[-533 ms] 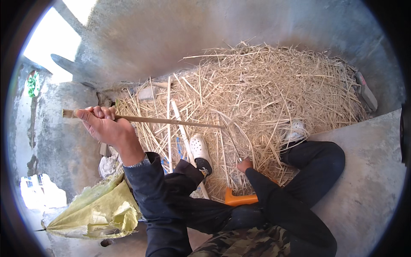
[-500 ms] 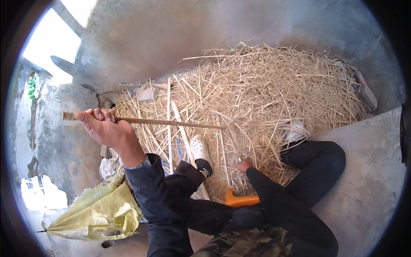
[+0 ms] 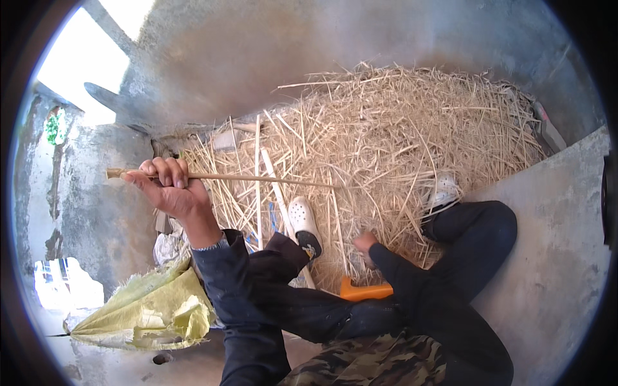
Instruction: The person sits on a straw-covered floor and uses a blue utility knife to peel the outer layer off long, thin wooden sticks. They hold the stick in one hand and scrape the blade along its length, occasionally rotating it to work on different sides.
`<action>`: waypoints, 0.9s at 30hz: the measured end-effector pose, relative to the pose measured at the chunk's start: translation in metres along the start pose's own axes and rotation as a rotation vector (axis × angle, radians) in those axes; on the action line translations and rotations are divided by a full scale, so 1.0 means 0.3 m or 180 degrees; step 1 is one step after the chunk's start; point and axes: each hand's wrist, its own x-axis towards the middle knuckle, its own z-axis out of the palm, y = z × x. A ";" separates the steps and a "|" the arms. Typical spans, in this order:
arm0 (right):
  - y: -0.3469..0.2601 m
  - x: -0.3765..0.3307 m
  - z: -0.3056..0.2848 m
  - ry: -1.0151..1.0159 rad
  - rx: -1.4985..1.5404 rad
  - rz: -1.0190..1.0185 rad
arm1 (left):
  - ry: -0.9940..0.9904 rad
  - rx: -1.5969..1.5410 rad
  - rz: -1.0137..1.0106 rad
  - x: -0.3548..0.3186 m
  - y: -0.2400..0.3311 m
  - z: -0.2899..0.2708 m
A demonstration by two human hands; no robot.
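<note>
Mostly, the view is filled by a big pile of straw (image 3: 399,141) heaped on a grey concrete floor (image 3: 553,244) against a rough wall (image 3: 270,51). Next in size, the person's legs in dark trousers (image 3: 476,251) stretch into the straw, with a white shoe (image 3: 304,219) resting on it near the middle and another white shoe (image 3: 444,190) half buried further right. A crumpled yellow sack (image 3: 148,312) lies on the floor at the lower left, just beside the left sleeve. The left hand (image 3: 168,190) is raised to the left of the pile, its fingers curled tight around a thin stick (image 3: 257,178) that runs level from the fist across to the straw. The right hand (image 3: 365,243) is down in the straw's near edge; whether it grips anything cannot be told. An orange handle (image 3: 364,291) sits just below it.
</note>
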 end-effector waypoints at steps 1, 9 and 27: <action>-0.094 -0.051 0.009 -0.0159 0.0044 -0.0208 | 0.0087 0.0052 0.0024 -0.013 0.009 -0.014; -0.799 -0.473 -0.042 -0.0493 0.0700 -0.1899 | 0.0503 0.0297 0.0329 -0.035 0.038 -0.037; -0.754 -0.387 -0.067 -0.0472 0.0634 -0.1857 | -0.0351 -0.0247 -0.0088 -0.037 0.048 -0.055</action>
